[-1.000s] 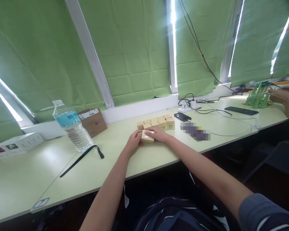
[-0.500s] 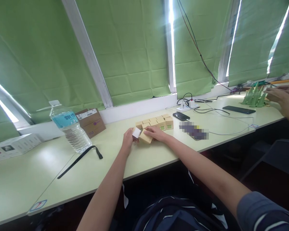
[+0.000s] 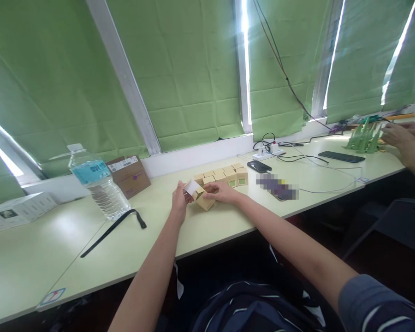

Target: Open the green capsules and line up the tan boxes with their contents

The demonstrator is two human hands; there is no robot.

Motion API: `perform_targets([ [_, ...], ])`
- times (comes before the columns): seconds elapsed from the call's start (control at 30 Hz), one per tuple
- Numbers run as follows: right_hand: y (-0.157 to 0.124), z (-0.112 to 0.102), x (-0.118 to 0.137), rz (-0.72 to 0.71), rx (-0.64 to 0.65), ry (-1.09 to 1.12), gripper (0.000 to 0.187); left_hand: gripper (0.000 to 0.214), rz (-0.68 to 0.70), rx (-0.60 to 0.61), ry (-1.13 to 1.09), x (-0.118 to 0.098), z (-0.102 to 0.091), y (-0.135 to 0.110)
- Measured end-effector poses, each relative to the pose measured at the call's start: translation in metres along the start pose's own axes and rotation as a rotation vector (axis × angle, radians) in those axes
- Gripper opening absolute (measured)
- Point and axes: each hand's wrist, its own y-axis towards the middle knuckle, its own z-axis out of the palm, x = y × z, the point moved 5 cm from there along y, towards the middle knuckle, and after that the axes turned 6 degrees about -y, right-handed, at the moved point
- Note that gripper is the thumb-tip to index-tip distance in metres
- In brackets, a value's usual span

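My left hand [image 3: 180, 201] is closed around a small white-faced block [image 3: 192, 186], tilted just above the table. Close beside it, my right hand [image 3: 221, 191] pinches the upper part of a small tan cardboard box [image 3: 204, 202], which is tipped at an angle. A bit of tan shows between the white face and my right fingers; whether it belongs to the white piece or the box I cannot tell. Behind my hands, several similar tan boxes [image 3: 219, 174] stand in rows, some with green labels on their fronts.
At left are a water bottle [image 3: 102, 184], a black strap [image 3: 107, 232], a brown carton [image 3: 130, 177] and white boxes [image 3: 20, 210]. To the right lie a phone [image 3: 259, 166], a power strip [image 3: 268, 155], cables and another phone [image 3: 341, 157]. Another person's hands [image 3: 399, 136] work near green spiky pieces [image 3: 364, 138].
My left hand has moved slightly left with the white-faced piece, which is now turned and shows more of its face. The tan box under my right hand has tipped and shifted slightly left.
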Motion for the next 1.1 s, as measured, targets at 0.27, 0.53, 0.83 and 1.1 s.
perform_targets([
  [0.27, 0.001, -0.001, 0.001, -0.045, -0.068, 0.087, 0.039, 0.054, 0.039, 0.203, 0.023, -0.01, 0.014, -0.01],
  [0.53, 0.0, -0.005, -0.002, -0.023, -0.163, 0.035, 0.037, 0.062, 0.025, 0.354, 0.216, -0.001, 0.019, -0.015],
  [0.83, 0.001, -0.006, -0.004, 0.014, -0.183, 0.058, 0.042, 0.051, 0.019, 0.369, 0.31, -0.001, 0.021, -0.017],
  [1.1, 0.0, -0.007, -0.005, 0.054, -0.175, 0.085, 0.042, 0.051, 0.063, 0.309, 0.273, -0.001, 0.017, -0.011],
])
